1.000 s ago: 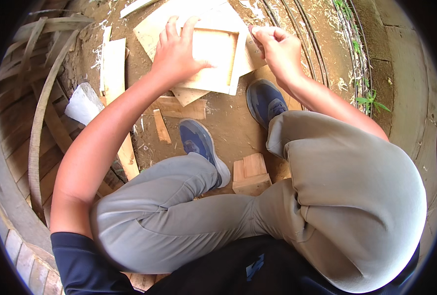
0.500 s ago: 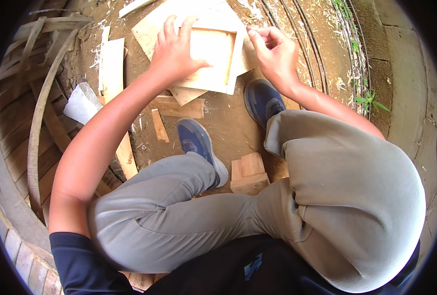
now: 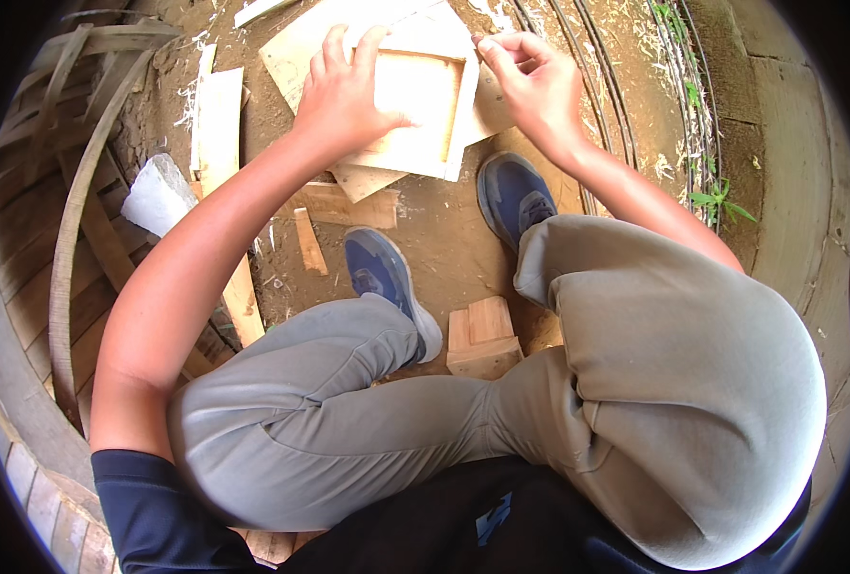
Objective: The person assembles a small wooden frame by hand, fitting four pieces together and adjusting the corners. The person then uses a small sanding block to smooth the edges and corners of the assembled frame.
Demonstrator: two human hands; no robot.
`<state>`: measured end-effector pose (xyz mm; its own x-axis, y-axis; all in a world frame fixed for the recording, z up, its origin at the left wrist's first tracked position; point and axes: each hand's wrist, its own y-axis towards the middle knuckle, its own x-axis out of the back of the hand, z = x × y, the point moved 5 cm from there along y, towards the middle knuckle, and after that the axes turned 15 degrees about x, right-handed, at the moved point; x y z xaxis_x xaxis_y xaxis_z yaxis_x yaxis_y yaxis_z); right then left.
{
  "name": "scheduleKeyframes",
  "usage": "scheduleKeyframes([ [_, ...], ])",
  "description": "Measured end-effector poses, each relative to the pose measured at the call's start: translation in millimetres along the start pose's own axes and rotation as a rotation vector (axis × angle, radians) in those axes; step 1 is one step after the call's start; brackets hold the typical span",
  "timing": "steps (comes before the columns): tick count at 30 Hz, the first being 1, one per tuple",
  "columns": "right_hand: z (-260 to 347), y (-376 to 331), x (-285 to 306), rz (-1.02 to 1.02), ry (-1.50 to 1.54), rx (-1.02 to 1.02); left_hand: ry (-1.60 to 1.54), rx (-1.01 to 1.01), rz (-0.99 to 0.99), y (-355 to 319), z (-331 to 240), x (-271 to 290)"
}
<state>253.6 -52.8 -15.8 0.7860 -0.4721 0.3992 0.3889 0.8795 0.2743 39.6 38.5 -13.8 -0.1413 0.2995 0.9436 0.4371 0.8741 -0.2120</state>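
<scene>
A shallow wooden box (image 3: pixel 423 100) with low raised sides lies tilted over flat boards on the ground ahead of me. My left hand (image 3: pixel 347 96) grips its left side, fingers spread over the rim and thumb reaching inward. Close to the box's far right corner, my right hand (image 3: pixel 540 91) is closed in a pinch, thumb against forefinger. A small dark tip shows at the pinch, too small to name. Beneath the box, a pale flat board (image 3: pixel 286 48) sticks out at the left.
Left of the box lie long wooden strips (image 3: pixel 220 124) and a whitish block (image 3: pixel 159 196). Small wood blocks (image 3: pixel 482 335) sit between my legs, beyond them a wedge-shaped offcut (image 3: pixel 309 241). Dark cables or rods (image 3: pixel 607 96) run along the right. A curved wooden frame (image 3: pixel 76 210) stands far left.
My right hand has shifted slightly left and away from me, its pinch now nearer the box's far right corner. The left hand keeps its hold with barely any movement.
</scene>
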Motion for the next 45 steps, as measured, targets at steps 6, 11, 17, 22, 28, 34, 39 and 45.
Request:
scheduleKeyframes([
  [6, -1, -10, -1, 0.065, -0.054, 0.057, 0.0, 0.0, -0.001, 0, 0, 1],
  [11, -11, 26, 15, -0.032, -0.007, -0.019, 0.004, 0.003, 0.013, 1, -1, 0],
  [17, -13, -9, 4, 0.054, 0.061, -0.036, 0.005, 0.006, 0.013, -1, 3, -1],
  [22, -25, -36, 27, 0.128, 0.043, -0.036, -0.013, -0.011, 0.01, 0, 0, -1],
  [28, -26, 10, 21, 0.086, 0.04, 0.017, 0.0, 0.005, 0.018, 0, 2, 0],
  [34, -29, -17, 13, 0.16, -0.065, 0.086, 0.001, 0.008, 0.015, 0, 0, -1],
  [39, -32, -12, 38, 0.085, -0.043, -0.051, 0.014, 0.024, 0.029, 0, 0, 0],
  [45, -8, -1, 5, 0.143, -0.023, 0.123, 0.006, 0.019, 0.038, 1, 1, 0],
])
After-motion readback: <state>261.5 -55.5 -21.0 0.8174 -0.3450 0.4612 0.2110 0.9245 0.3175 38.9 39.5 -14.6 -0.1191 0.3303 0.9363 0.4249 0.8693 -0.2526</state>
